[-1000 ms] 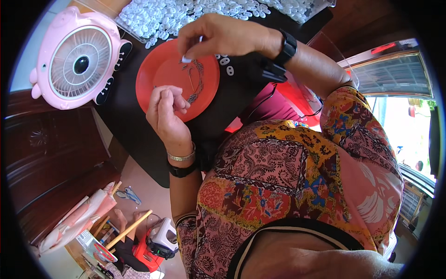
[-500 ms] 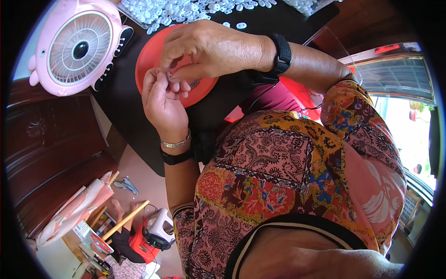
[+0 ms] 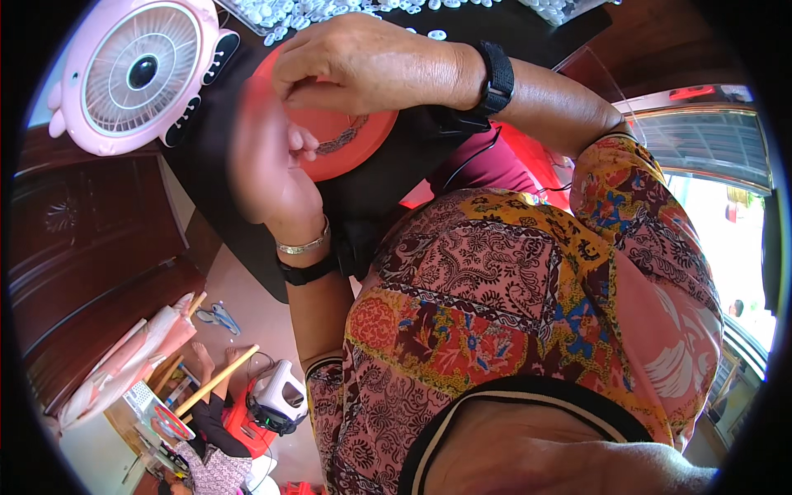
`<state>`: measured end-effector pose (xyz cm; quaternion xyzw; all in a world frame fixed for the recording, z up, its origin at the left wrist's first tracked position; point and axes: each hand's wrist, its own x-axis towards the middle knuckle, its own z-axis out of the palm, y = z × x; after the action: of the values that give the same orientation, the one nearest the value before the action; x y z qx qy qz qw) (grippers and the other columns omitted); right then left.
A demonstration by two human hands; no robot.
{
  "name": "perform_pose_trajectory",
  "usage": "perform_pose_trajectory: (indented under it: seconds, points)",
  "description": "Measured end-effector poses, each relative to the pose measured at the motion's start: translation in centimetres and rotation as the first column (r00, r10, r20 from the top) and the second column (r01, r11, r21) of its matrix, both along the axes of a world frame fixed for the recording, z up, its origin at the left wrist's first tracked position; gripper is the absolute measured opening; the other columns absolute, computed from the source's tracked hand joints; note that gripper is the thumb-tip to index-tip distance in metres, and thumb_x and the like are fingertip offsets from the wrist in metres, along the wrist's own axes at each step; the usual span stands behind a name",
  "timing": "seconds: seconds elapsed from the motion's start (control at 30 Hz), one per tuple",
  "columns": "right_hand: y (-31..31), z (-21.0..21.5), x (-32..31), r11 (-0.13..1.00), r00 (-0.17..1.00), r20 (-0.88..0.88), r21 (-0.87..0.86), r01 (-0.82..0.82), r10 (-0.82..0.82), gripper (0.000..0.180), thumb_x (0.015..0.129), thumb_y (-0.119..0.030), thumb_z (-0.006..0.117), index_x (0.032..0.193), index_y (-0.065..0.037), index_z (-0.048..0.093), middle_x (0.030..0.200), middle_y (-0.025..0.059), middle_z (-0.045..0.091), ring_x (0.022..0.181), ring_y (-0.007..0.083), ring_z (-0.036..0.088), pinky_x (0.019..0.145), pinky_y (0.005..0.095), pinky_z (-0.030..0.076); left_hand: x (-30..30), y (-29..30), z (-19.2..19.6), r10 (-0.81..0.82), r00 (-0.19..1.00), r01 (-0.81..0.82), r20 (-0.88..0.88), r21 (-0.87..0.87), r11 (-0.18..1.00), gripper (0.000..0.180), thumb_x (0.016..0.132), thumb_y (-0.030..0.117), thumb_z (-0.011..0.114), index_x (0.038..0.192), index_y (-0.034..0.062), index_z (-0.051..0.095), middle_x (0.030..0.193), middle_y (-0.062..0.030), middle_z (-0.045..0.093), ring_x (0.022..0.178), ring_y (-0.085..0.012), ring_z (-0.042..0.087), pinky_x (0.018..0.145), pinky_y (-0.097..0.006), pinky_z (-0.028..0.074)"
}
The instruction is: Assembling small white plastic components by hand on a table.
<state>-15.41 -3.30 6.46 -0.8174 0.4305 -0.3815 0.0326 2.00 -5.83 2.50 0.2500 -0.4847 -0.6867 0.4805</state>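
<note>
Both hands meet over red plate (image 3: 351, 140) on black desk (image 3: 388, 177) near its left edge: right hand (image 3: 363, 62) fingertips pinched together, left hand (image 3: 268, 161) blurred (grip cannot tell). Best steady the left, keep work above plate.

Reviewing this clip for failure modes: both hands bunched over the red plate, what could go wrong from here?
1. The left hand is motion-blurred and meets the right hand over the red plate; whatever small item they pinch is hidden and could slip.
2. Small white pieces lie loose on the black tabletop right behind the right hand; it might scatter them.
</note>
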Motion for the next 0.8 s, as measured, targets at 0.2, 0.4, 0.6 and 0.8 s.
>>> perform_pose_trajectory:
  seconds: [0.2, 0.4, 0.6, 0.8]
  points:
    - [0.4, -2.7, 0.4, 0.954, 0.898, -0.43, 0.296, 0.045, 0.091, 0.015, 0.077, -0.017, 0.062, 0.086, -0.006, 0.065, 0.084, 0.0087, 0.061, 0.083, 0.0276, 0.062, 0.07, 0.0395, 0.05, 1.0, -0.8, -0.4, 0.096, 0.992, -0.096, -0.084, -0.002, 0.995, 0.011, 0.093, 0.013, 0.047, 0.09, 0.0028, 0.051, 0.07, -0.004, 0.047, 0.061, -0.0148, 0.045, 0.055, -0.029, 0.037]
    - [0.5, -4.7, 0.6, 0.956, 0.837, -0.546, 0.264, 0.126, 0.041, 0.012, 0.076, -0.016, 0.06, 0.081, -0.005, 0.063, 0.082, 0.0081, 0.061, 0.082, 0.0261, 0.063, 0.068, 0.0383, 0.05, 0.6, -0.5, -0.3, 0.109, 0.992, -0.108, -0.066, 0.015, 0.994, 0.012, 0.093, 0.013, 0.046, 0.09, 0.0034, 0.051, 0.073, -0.0032, 0.047, 0.063, -0.0147, 0.045, 0.055, -0.029, 0.036]
    - [-0.3, -4.2, -0.7, 0.952, 0.964, -0.267, 0.297, 0.079, 0.003, 0.011, 0.078, -0.011, 0.061, 0.085, -0.003, 0.062, 0.082, 0.011, 0.061, 0.08, 0.0284, 0.062, 0.069, 0.0374, 0.05, -0.1, -0.3, 0.1, 0.135, 0.99, -0.132, -0.049, 0.054, 0.99, 0.014, 0.09, 0.014, 0.048, 0.084, 0.0017, 0.05, 0.067, -0.005, 0.047, 0.056, -0.0152, 0.046, 0.052, -0.027, 0.038]
    - [-2.2, -2.4, -2.4, 0.858, 0.979, 0.202, 0.507, -0.085, -0.023, 0.015, 0.084, -0.004, 0.061, 0.098, 0.001, 0.063, 0.088, 0.0071, 0.067, 0.084, 0.0128, 0.064, 0.076, 0.0262, 0.05, 0.2, -0.5, -0.3, 0.085, 0.996, -0.083, -0.03, 0.068, 0.994, 0.015, 0.09, 0.016, 0.049, 0.084, 0.0017, 0.051, 0.065, -0.0049, 0.047, 0.056, -0.0159, 0.048, 0.052, -0.026, 0.038]
